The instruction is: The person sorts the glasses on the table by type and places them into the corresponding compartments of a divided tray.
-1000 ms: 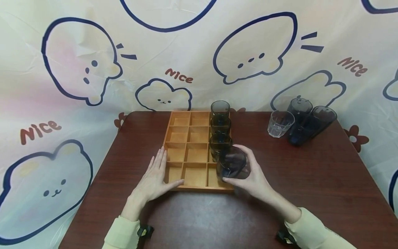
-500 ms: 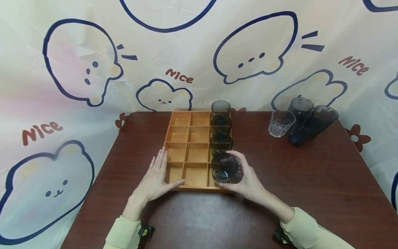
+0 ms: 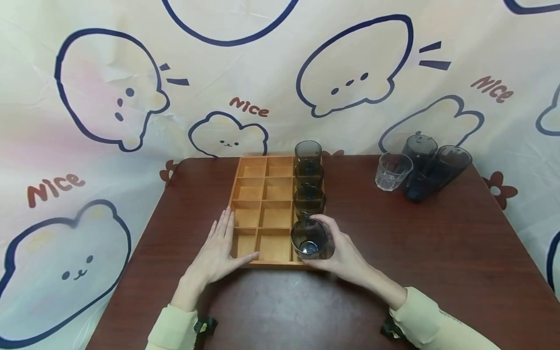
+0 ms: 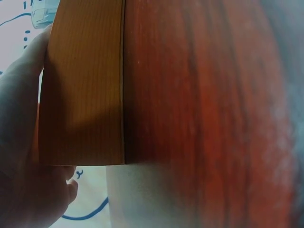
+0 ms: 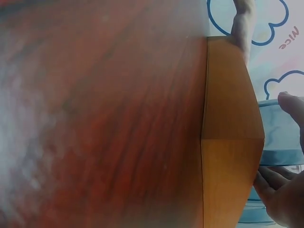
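Note:
My right hand (image 3: 345,253) grips a dark smoked drinking glass (image 3: 308,238) from its right side, with the thumb in front and fingers behind. The glass stands nearly upright at the front right compartment of a divided wooden tray (image 3: 274,245). Seen from the right wrist, the glass (image 5: 280,130) shows above the tray's wall (image 5: 232,95). Behind it, several more dark glasses (image 3: 308,197) stand in a row down the tray's right column. My left hand (image 3: 212,255) rests at the tray's front left corner, fingers straight along its left side and thumb across the front edge.
On the right at the back of the brown table (image 3: 376,223), a clear glass (image 3: 393,172) stands beside a cluster of dark glasses (image 3: 426,177), one of them leaning. A patterned cloth (image 3: 245,73) hangs behind the table.
My right hand has carried the dark glass left over the front right compartment, and the glass has gone from tilted to nearly upright. The left hand keeps its place on the tray.

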{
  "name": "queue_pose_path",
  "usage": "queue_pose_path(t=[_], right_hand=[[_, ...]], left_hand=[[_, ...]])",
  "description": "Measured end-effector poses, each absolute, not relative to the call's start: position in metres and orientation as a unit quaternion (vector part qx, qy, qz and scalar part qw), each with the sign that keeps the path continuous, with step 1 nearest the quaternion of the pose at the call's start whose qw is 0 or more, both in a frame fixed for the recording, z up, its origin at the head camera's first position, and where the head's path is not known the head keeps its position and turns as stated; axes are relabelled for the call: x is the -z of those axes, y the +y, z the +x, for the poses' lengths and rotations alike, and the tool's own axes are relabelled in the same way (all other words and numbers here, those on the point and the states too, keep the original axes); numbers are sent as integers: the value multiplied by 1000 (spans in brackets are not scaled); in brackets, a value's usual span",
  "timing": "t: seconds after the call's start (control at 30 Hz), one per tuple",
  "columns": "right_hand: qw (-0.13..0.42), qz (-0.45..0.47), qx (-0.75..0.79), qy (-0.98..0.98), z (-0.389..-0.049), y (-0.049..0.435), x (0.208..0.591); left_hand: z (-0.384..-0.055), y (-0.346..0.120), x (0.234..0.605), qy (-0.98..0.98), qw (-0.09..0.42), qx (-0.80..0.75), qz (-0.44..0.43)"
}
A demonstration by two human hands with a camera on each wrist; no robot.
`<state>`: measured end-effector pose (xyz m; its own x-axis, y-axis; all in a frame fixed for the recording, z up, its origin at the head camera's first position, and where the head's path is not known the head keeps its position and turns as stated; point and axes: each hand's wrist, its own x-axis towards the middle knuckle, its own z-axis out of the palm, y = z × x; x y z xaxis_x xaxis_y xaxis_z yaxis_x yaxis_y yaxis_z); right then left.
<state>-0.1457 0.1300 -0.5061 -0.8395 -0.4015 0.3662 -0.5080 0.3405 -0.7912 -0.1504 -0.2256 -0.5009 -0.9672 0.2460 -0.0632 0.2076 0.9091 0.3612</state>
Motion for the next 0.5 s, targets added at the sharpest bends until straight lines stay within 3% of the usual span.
queue_pose_path(t=[0.5], right_hand=[[73, 307, -432, -845, -146, 130, 507]], left_hand=[[-151, -225, 501, 975, 56, -180, 115]])
